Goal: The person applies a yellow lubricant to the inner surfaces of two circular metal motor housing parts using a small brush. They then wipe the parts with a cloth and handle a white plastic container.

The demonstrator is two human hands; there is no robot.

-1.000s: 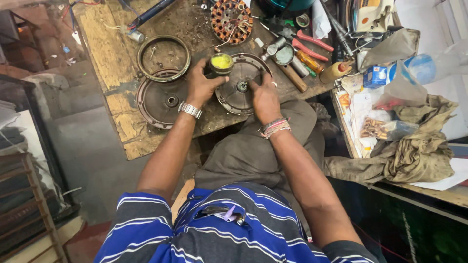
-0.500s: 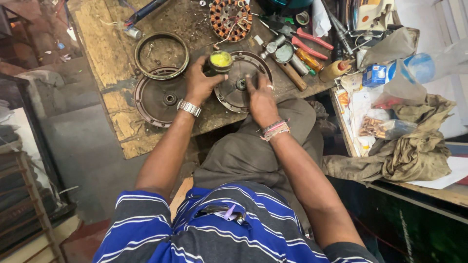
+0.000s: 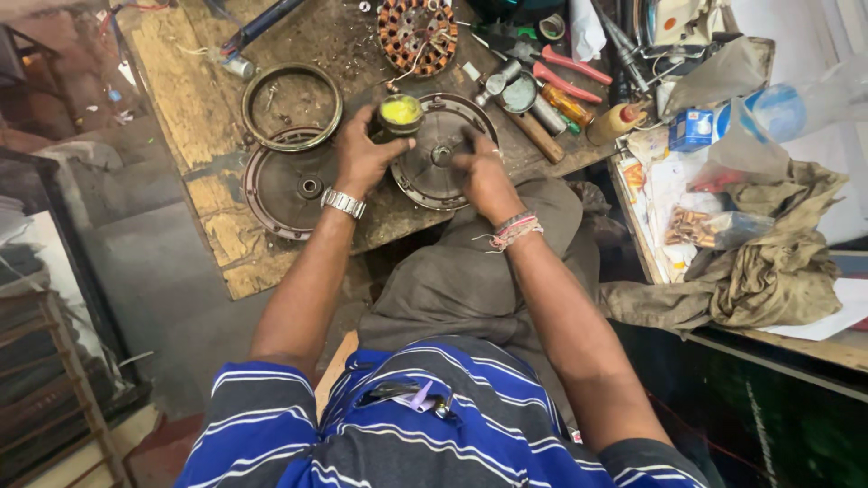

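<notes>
Left hand: the left hand, with a metal watch on the wrist, is curled around a small dark tin of yellow grease, thumb and fingers closed on its sides.
Tin position: held open side up, just above the left rim of the round motor cover that lies flat on the counter.
Right hand: the right hand rests over the middle of the motor cover, fingers bent and bunched down toward the hub; it seems to grip nothing, though the fingertips are partly hidden.
Right wrist: thread bands wrap it.
Left of the cover: a second round cover lies flat, with a loose metal ring just beyond it, their rims touching or overlapping.
Far side of the counter: a copper-wound stator sits above the tin.
Right of the cover: red-handled pliers, a wooden-handled tool and a small brown bottle lie close together.
Side bench: a crumpled olive cloth and a blue and white box.
</notes>
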